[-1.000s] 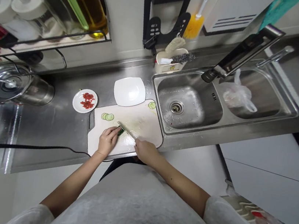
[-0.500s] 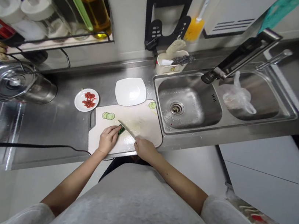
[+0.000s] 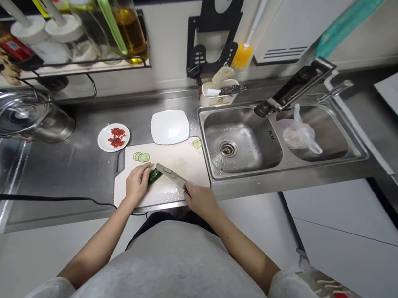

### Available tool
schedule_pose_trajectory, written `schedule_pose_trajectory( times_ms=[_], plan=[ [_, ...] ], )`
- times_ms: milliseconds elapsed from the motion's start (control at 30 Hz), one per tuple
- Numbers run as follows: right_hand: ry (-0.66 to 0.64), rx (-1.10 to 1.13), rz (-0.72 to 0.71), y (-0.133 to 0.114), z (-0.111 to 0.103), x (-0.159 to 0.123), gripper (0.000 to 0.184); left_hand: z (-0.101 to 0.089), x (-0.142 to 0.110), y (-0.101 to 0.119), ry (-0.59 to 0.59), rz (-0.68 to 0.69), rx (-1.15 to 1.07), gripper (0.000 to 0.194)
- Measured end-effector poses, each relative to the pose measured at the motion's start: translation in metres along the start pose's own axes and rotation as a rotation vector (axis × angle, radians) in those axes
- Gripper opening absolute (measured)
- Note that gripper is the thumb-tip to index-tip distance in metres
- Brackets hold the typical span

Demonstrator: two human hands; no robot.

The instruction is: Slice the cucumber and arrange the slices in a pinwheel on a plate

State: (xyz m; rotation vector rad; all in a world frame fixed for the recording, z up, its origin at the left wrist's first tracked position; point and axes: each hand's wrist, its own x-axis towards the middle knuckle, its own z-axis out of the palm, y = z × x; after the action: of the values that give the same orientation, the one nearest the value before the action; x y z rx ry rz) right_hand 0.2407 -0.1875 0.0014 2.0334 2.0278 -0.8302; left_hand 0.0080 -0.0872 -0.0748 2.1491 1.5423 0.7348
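On the white cutting board (image 3: pixel 179 158) lies a dark green piece of cucumber (image 3: pixel 154 176). My left hand (image 3: pixel 137 184) is curled against its left side, fingers closed on it, the thumb mostly hidden. My right hand (image 3: pixel 199 200) grips a kitchen knife (image 3: pixel 178 179) by its handle. The blade is tilted so its flat side shows, just right of the cucumber. A thin slice clings to the blade near its tip. Several overlapping cucumber slices (image 3: pixel 141 157) lie at the board's upper left, and pale slices (image 3: pixel 197 143) lie in its upper right corner.
A white square plate (image 3: pixel 170 126) touches the board's far edge. Left of it stands a small plate (image 3: pixel 102 140) of chopped red bits. A double sink (image 3: pixel 242 130) with a dark faucet (image 3: pixel 288 90) is at right. A steel pot (image 3: pixel 54 124) and seasoning rack (image 3: pixel 95 65) are at left.
The knife has turned from edge-on to showing its flat side, with a slice on it. My left hand has shifted slightly left, exposing more cucumber. The view has tilted a little.
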Motion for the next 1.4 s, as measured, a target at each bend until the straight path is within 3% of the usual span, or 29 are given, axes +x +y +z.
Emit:
schedule_pose_trajectory(
  times_ms=[67, 233, 300, 600, 667, 733, 867, 967, 1100, 1267, 1400],
  plan=[
    [0.019, -0.017, -0.006, 0.006, 0.000, -0.005, 0.036, -0.006, 0.009, 0.008, -0.015, 0.038, 0.002, 0.037],
    [0.060, -0.066, -0.031, 0.016, 0.004, -0.013, 0.044, -0.017, 0.025, 0.035, -0.302, 0.345, 0.078, 0.039],
    [0.076, -0.073, -0.031, 0.017, 0.005, -0.014, 0.045, -0.018, 0.026, 0.041, -0.355, 0.418, 0.112, 0.036],
    [0.065, -0.083, -0.013, 0.015, 0.002, -0.015, 0.040, -0.012, 0.020, 0.040, -0.342, 0.527, 0.026, 0.019],
    [0.066, -0.078, -0.003, 0.016, 0.003, -0.014, 0.039, -0.009, 0.017, 0.039, -0.306, 0.471, -0.018, 0.020],
    [0.073, -0.075, 0.015, 0.017, 0.003, -0.013, 0.038, -0.007, 0.015, 0.038, -0.223, 0.333, -0.043, 0.022],
    [0.068, -0.063, 0.062, 0.021, 0.001, -0.012, 0.037, -0.003, 0.017, 0.029, -0.030, -0.135, 0.004, 0.024],
    [0.069, -0.047, 0.095, 0.023, 0.000, -0.013, 0.035, -0.001, 0.024, 0.018, -0.030, -0.375, 0.064, 0.023],
    [0.061, -0.020, 0.109, 0.024, -0.001, -0.016, 0.034, 0.002, 0.038, 0.003, -0.047, -0.406, 0.137, 0.024],
    [0.049, 0.016, 0.126, 0.025, 0.001, -0.019, 0.032, 0.006, 0.052, -0.014, 0.034, -0.330, 0.158, 0.029],
    [0.043, 0.052, 0.131, 0.026, 0.003, -0.021, 0.035, 0.005, 0.052, -0.021, 0.027, -0.266, 0.185, 0.032]
  ],
)
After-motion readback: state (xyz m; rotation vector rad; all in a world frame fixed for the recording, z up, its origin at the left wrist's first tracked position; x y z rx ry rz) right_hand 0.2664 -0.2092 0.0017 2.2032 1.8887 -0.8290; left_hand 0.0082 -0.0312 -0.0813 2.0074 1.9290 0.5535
